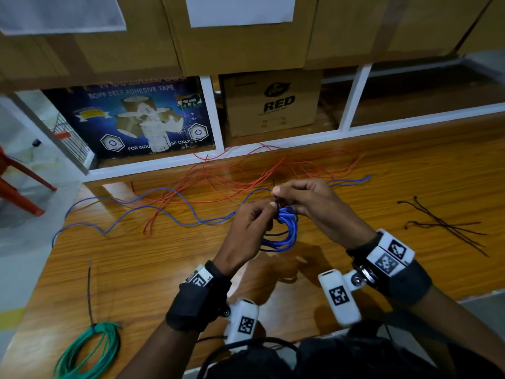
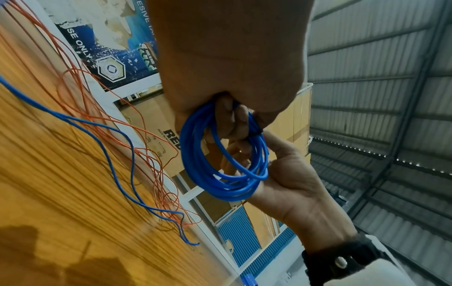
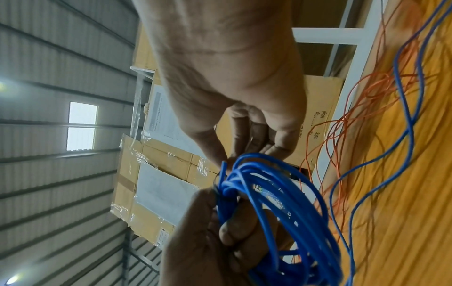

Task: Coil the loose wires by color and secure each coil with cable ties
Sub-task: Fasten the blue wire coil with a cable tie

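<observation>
1. Above a glossy wooden table (image 1: 382, 170), a person's two hands meet over a blue coil (image 1: 282, 231) of wire, raised off the surface.

2. The left hand (image 1: 250, 228) has its fingers curled round the coil's strands, with the thumb and forefinger pinching near the top of the bundle.

3. The right hand (image 1: 308, 203) pinches a thin black cable tie (image 1: 276, 199) between thumb and fingertips; the tie stands upright just above the coil, at the spot where the left hand's thumb grips.

4. From the left wrist, the blue coil (image 2: 227, 156) hangs as a loop below the curled fingers (image 2: 234, 120), the right hand (image 2: 291, 185) behind it.

5. From the right wrist, the coil (image 3: 281, 209) fills the lower frame, with a dark band round its strands beside the left hand (image 3: 200, 241).

6. Loose blue wire (image 1: 123, 212) trails across the table to the left of the hands.

7. A tangle of orange wire (image 1: 246, 170) sprawls on the table beyond the hands, crossing the blue wire.

8. A green coil (image 1: 87, 351), with a tie's tail sticking up from it, lies at the near left edge.

9. Spare black cable ties (image 1: 448, 228) lie scattered on the table well to the right.

10. Cardboard boxes (image 1: 270, 102) sit on white shelving behind the table.
</observation>
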Demonstrator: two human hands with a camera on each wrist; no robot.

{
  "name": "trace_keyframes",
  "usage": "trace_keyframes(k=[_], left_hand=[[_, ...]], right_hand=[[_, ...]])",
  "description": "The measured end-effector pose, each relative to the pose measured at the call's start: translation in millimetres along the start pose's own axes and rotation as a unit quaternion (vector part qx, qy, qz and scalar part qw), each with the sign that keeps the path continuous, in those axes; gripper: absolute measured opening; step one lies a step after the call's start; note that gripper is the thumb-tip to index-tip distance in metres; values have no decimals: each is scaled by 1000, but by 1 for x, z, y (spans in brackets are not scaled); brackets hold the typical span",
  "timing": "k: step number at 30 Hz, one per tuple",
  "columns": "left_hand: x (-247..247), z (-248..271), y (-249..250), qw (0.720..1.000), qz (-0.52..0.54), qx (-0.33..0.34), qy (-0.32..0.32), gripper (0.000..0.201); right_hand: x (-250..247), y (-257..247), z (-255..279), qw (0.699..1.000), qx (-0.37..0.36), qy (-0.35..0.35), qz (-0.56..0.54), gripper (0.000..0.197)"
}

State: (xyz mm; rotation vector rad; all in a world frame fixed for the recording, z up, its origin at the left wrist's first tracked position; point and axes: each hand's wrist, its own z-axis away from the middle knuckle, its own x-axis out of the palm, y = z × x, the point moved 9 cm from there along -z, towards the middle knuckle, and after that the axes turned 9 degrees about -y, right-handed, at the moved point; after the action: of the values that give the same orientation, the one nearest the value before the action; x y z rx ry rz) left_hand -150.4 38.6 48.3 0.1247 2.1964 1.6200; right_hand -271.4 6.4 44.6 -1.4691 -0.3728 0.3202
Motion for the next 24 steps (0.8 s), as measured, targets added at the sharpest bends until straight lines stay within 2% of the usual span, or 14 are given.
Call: trace_keyframes(k=[2,4,7,9,13,19,24], left_hand=[[-2,1,-1,1000,-2,-7,10,48],[-4,4,-2,999,-14,-15,29,47],[-5,6,-2,997,-49,-19,49,49],[-7,5,-1,997,-60,-11,52,53],[-8,8,-1,997,-74,15,31,46],[0,11,-14,995,-92,24,-12,34],[-10,5,-50,999,-21,-29,18,35]], right_hand=[[-1,-3,-2,1000,-11,12,19,16],[-7,-14,-3,991,-60,49,105,17],[-10,-29,-4,947,-132,121,266,15],[-9,-30,-5,931,-140,148,303,17],[-5,-23,-10,954,-137,108,244,19],[4,-24,-5,974,-137,75,165,14],[21,-15,6,969,-145,92,178,15]])
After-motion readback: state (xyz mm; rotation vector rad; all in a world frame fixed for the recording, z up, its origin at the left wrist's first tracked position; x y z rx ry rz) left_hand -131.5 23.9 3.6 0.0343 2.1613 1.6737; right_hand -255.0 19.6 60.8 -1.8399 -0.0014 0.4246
